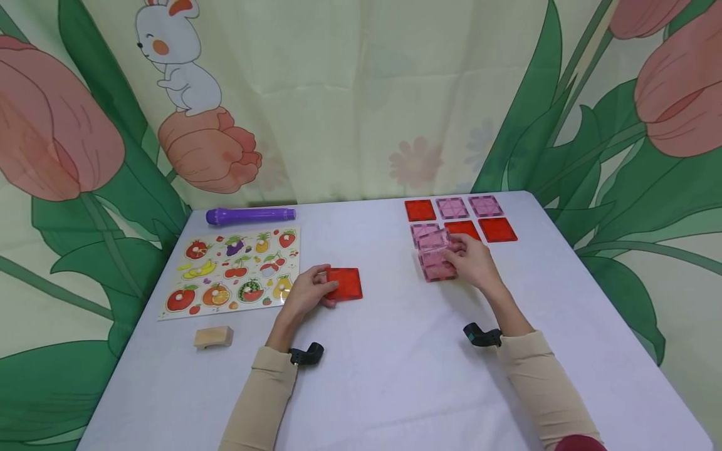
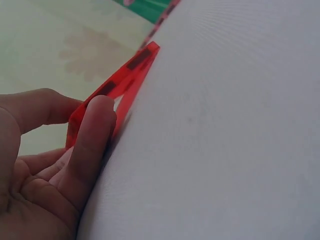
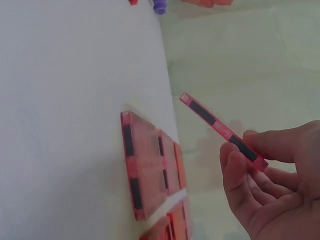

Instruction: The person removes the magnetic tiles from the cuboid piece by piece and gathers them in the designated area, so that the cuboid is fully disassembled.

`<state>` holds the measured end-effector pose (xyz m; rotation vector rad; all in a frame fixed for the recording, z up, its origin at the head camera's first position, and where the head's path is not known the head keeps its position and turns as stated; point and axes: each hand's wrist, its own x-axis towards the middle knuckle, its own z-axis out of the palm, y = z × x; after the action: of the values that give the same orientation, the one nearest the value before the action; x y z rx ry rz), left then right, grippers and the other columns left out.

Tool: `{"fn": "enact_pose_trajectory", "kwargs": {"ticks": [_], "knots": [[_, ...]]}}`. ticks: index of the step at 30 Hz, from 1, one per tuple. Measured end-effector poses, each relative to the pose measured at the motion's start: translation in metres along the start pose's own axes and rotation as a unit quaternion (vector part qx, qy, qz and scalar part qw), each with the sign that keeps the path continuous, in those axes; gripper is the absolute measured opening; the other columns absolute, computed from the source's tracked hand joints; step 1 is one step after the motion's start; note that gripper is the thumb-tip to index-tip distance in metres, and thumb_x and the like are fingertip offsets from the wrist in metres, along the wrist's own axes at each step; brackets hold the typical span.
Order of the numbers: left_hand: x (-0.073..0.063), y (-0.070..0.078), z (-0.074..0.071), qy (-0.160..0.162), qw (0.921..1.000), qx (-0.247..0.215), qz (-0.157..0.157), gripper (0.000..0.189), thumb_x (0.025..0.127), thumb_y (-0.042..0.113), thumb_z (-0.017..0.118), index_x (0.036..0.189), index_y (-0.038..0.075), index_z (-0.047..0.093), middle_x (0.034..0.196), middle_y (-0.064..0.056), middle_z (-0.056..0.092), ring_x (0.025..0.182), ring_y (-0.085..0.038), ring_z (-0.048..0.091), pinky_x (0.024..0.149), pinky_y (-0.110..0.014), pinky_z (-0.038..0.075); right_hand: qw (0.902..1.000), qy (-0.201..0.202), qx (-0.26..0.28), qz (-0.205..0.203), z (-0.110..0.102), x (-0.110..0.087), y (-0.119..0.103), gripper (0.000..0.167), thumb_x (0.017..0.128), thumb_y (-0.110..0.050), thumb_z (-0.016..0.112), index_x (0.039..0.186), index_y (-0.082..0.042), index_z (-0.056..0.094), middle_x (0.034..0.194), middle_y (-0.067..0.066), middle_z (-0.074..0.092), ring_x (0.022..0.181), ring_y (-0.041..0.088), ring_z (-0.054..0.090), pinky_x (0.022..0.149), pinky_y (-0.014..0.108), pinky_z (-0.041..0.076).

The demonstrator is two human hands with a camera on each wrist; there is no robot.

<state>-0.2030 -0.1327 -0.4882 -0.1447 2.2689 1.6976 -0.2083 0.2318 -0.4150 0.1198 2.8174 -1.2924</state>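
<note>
My left hand (image 1: 306,292) pinches a red square magnetic tile (image 1: 346,284) low over the white table, left of centre. Seen in the left wrist view, that red tile (image 2: 117,85) tilts, its far corner close to the cloth. Held at one end between the thumb and fingers of my right hand (image 1: 476,262) is a pink magnetic tile (image 3: 212,120). It hangs in the air, apart from the pink tiles (image 3: 147,167) lying flat beneath it. Those lower pink tiles (image 1: 440,272) are partly hidden in the head view by the held tile and my fingers.
Red tiles (image 1: 499,230) and pink tiles (image 1: 486,205) lie in rows at the back right. On the left are a fruit puzzle board (image 1: 194,300), a purple stick-like object with a wider end (image 1: 251,216) and a notched wooden block (image 1: 213,337). A printed curtain (image 1: 350,100) hangs behind.
</note>
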Motion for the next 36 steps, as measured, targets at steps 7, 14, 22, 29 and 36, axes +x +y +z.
{"fn": "enact_pose_trajectory", "kwargs": {"ticks": [7, 14, 22, 29, 36], "knots": [[-0.003, -0.003, 0.002, -0.007, 0.9995, -0.032, 0.005, 0.060, 0.092, 0.015, 0.071, 0.147, 0.022, 0.047, 0.092, -0.011, 0.059, 0.066, -0.022, 0.072, 0.069, -0.031, 0.062, 0.9982, 0.058, 0.005, 0.017, -0.022, -0.005, 0.014, 0.055, 0.101, -0.027, 0.059, 0.148, -0.002, 0.045, 0.126, 0.024, 0.063, 0.101, 0.032, 0.066, 0.074, 0.015, 0.057], [-0.006, 0.001, 0.008, -0.012, 0.9987, -0.042, 0.028, 0.038, 0.093, 0.012, 0.070, 0.129, 0.014, 0.060, 0.101, -0.014, 0.063, 0.079, -0.022, 0.071, 0.068, -0.035, 0.063, 0.9926, 0.097, 0.011, 0.072, -0.047, -0.007, 0.031, 0.061, 0.103, -0.034, 0.055, 0.152, -0.003, 0.038, 0.132, 0.025, 0.059, 0.105, 0.034, 0.066, 0.066, 0.009, 0.052], [-0.009, 0.005, 0.017, -0.026, 0.9981, -0.035, 0.042, 0.029, 0.094, 0.010, 0.068, 0.122, 0.006, 0.067, 0.102, -0.013, 0.059, 0.067, -0.020, 0.070, 0.067, -0.031, 0.063, 0.9870, 0.117, 0.028, 0.106, -0.066, -0.013, 0.053, 0.062, 0.104, -0.037, 0.049, 0.154, -0.002, 0.034, 0.132, 0.025, 0.059, 0.098, 0.029, 0.066, 0.063, 0.004, 0.048], [-0.012, 0.010, 0.029, -0.061, 0.9955, -0.043, 0.058, 0.031, 0.095, 0.010, 0.067, 0.125, 0.003, 0.065, 0.099, -0.013, 0.059, 0.063, -0.018, 0.070, 0.067, -0.031, 0.063, 0.9836, 0.121, 0.027, 0.131, -0.079, -0.014, 0.073, 0.061, 0.105, -0.037, 0.046, 0.154, -0.002, 0.034, 0.132, 0.023, 0.056, 0.091, 0.020, 0.065, 0.064, 0.005, 0.050], [-0.015, 0.018, 0.047, -0.077, 0.9936, -0.037, 0.074, 0.032, 0.093, 0.010, 0.069, 0.124, 0.003, 0.066, 0.102, -0.014, 0.066, 0.061, -0.016, 0.069, 0.067, -0.030, 0.062, 0.9813, 0.119, 0.028, 0.148, -0.085, -0.010, 0.088, 0.060, 0.106, -0.034, 0.043, 0.155, -0.001, 0.032, 0.134, 0.023, 0.054, 0.086, 0.010, 0.060, 0.064, 0.005, 0.050]]}}
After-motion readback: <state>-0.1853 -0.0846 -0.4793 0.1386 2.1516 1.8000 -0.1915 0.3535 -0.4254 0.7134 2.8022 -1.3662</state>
